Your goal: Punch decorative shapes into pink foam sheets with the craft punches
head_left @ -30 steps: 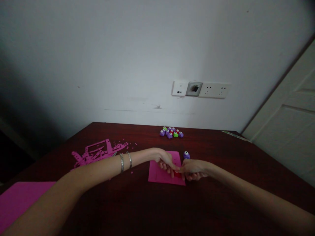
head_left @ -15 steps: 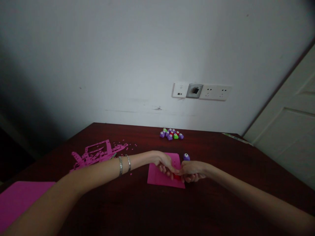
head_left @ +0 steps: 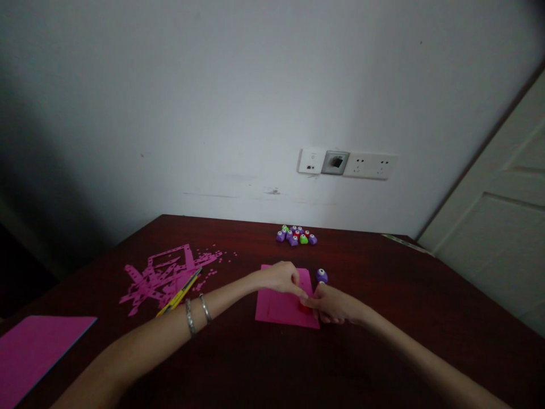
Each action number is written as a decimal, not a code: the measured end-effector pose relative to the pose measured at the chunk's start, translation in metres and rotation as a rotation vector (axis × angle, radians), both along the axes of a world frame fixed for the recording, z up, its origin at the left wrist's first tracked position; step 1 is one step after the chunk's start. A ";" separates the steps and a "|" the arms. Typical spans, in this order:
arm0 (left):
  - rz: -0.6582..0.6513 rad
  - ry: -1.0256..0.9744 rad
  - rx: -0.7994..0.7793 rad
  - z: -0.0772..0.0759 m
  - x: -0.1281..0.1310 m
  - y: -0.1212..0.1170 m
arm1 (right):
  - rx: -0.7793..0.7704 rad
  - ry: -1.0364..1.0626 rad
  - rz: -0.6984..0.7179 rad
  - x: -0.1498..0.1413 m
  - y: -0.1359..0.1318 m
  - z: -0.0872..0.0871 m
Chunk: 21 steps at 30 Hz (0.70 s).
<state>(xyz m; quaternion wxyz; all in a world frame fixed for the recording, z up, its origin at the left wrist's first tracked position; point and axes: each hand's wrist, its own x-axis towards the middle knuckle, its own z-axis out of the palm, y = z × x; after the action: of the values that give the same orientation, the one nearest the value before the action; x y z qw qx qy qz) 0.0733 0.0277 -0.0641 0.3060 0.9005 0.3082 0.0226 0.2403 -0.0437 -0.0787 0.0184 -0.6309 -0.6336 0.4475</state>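
Note:
A folded-looking pink sheet [head_left: 283, 312] lies on the dark table. At its right edge a small red craft punch [head_left: 305, 309] is mostly hidden by my fingers. My left hand [head_left: 283, 278] reaches over the sheet, fingers curled, its thumb pressed at the top of the punch. From the right, my right hand [head_left: 332, 304] is closed around the punch, its thumb meeting the left one. Just behind my right hand stands a purple craft punch [head_left: 322, 276] with a white button, and part of another white button shows beside my knuckles.
Several purple, green and red craft punches [head_left: 293, 236] cluster near the wall. On the left are punched pink paper scraps [head_left: 159, 278] with tiny cut-outs and a yellow cutter [head_left: 181, 292]. A large pink sheet [head_left: 38, 352] lies front left; a thin strip [head_left: 406, 243] lies back right.
My left forearm has moved lower, uncovering the yellow cutter and more scraps. My left hand has rolled over with its knuckles higher. Both hands stay at the red craft punch.

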 end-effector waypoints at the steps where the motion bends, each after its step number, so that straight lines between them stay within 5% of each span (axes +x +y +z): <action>1: 0.014 -0.020 0.056 0.001 -0.005 0.001 | 0.060 -0.034 -0.013 -0.001 -0.003 -0.004; 5: 0.071 -0.011 0.278 -0.008 -0.024 0.003 | 0.450 -0.199 -0.158 -0.002 -0.016 -0.021; 8: 0.011 -0.004 0.267 -0.020 -0.033 0.001 | 0.678 -0.235 -0.158 -0.003 -0.028 -0.032; 21: 0.007 -0.040 0.192 -0.035 -0.035 0.003 | 0.785 -0.108 -0.081 0.004 -0.046 -0.034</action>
<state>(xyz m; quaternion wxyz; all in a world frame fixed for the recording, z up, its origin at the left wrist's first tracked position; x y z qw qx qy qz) 0.0379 0.0304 -0.0993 0.2240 0.9241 0.3015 0.0709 0.2448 -0.0900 -0.1125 0.2426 -0.6229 -0.7312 0.1363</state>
